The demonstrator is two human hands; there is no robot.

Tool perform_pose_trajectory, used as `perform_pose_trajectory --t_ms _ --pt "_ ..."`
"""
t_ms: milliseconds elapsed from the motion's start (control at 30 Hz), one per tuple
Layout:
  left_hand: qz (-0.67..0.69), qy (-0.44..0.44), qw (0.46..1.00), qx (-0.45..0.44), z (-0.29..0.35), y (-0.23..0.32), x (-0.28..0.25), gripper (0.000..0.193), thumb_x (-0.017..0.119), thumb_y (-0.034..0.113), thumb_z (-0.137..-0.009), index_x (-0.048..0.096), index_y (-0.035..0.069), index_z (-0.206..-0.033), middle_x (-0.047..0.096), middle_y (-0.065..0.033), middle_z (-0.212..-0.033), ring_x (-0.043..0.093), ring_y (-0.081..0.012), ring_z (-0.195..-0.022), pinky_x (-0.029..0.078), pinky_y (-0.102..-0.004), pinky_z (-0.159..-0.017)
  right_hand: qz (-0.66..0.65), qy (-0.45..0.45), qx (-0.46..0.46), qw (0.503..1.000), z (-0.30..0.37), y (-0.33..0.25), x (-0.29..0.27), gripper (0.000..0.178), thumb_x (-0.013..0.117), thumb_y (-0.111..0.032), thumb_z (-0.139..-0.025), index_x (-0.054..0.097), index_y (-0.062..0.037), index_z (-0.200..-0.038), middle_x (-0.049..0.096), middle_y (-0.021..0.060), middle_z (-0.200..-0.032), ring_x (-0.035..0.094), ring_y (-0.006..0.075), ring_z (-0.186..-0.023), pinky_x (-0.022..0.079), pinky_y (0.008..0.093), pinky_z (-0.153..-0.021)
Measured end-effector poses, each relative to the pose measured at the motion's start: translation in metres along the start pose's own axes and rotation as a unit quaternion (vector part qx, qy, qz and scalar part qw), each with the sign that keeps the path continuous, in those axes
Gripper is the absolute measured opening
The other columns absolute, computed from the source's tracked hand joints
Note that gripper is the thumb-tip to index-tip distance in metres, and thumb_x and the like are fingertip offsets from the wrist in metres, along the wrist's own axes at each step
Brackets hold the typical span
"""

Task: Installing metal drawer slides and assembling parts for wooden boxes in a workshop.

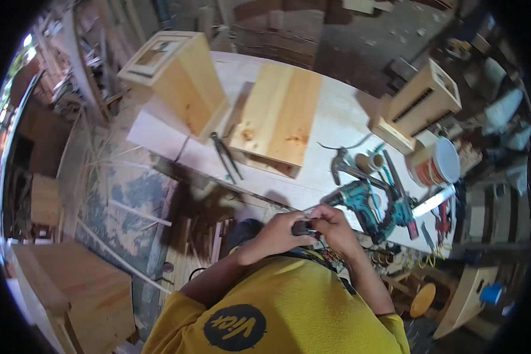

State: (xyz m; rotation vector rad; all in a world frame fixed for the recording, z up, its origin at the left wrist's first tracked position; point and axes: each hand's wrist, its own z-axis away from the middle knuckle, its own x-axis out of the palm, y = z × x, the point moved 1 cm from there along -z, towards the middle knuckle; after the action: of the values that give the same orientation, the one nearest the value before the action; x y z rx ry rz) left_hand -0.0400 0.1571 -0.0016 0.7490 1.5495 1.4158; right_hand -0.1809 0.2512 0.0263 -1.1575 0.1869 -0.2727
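Note:
Close to my body, at the near edge of the workbench [265, 187], both hands meet around a small dark object [304, 228] whose kind I cannot make out. My left hand [277, 235] curls its fingers round it. From the other side, the fingers of my right hand [335, 226] pinch at it. Just beyond my right hand lies a teal cordless drill [355, 197], with a second teal power tool [398, 213] beside it. A claw hammer [343, 168] rests behind the drill. Farther left on the bench are dark-handled pincers [224, 154].
A wooden box [188, 82] stands upright at the bench's far left; another wooden box [280, 112] lies beside it. At the right are a slotted wooden box [425, 100] and a white bucket [439, 164]. A wooden cabinet [82, 289] stands on the floor at lower left.

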Motion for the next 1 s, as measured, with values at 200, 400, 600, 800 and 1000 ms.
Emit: perform_pose_trajectory --t_ms 200,400,600,800,1000 --pt "0.199 -0.046 0.976 -0.074 0.008 0.013 -0.012 0.025 0.074 0.008 -0.074 0.058 -0.002 -0.092 0.067 -0.0091 -0.087 0.063 -0.0126 -0.081 0.050 -0.0279 -0.076 -0.218 -0.076 0.044 0.972 -0.003 0.007 0.012 0.010 0.056 0.001 -0.082 0.061 0.0000 -0.091 0.057 0.0023 -0.068 0.053 0.0088 -0.055 0.042 0.0207 -0.051" --pt "0.242 -0.107 0.962 -0.060 -0.013 0.003 -0.014 0.035 0.079 0.017 -0.070 0.054 -0.001 -0.087 0.064 -0.0094 -0.078 0.063 -0.0160 -0.075 0.052 -0.0297 -0.069 -0.412 -0.041 0.049 0.909 0.000 0.008 0.011 0.008 0.055 0.002 -0.082 0.059 0.0005 -0.088 0.058 0.0052 -0.066 0.055 0.0112 -0.051 0.045 0.0221 -0.046" --pt "0.255 -0.061 0.965 -0.014 -0.019 -0.021 0.008 0.037 0.073 0.022 -0.076 0.056 -0.003 -0.097 0.063 -0.0087 -0.080 0.061 -0.0153 -0.071 0.051 -0.0276 -0.066 -0.517 -0.010 0.018 0.856 -0.003 0.025 0.008 0.007 0.054 0.003 -0.083 0.058 0.0010 -0.088 0.059 0.0071 -0.068 0.058 0.0134 -0.051 0.052 0.0250 -0.048" --pt "0.156 -0.003 0.988 -0.006 -0.022 -0.020 0.019 0.040 0.076 0.021 -0.069 0.058 -0.002 -0.096 0.064 -0.0076 -0.079 0.060 -0.0155 -0.070 0.050 -0.0294 -0.069 -0.286 0.030 -0.047 0.957 0.009 0.015 -0.024 0.007 0.060 -0.008 -0.084 0.058 -0.0014 -0.084 0.056 0.0031 -0.064 0.049 0.0072 -0.046 0.039 0.0218 -0.042" --pt "-0.119 -0.049 0.991 0.020 -0.020 0.001 0.010 0.049 0.082 0.019 -0.059 0.057 0.000 -0.096 0.065 -0.0131 -0.080 0.063 -0.0178 -0.072 0.050 -0.0314 -0.069 -0.093 -0.016 0.013 0.996 0.018 0.028 -0.025 0.024 0.056 -0.022 -0.089 0.058 -0.0039 -0.073 0.050 -0.0002 -0.057 0.045 0.0077 -0.045 0.037 0.0249 -0.041"
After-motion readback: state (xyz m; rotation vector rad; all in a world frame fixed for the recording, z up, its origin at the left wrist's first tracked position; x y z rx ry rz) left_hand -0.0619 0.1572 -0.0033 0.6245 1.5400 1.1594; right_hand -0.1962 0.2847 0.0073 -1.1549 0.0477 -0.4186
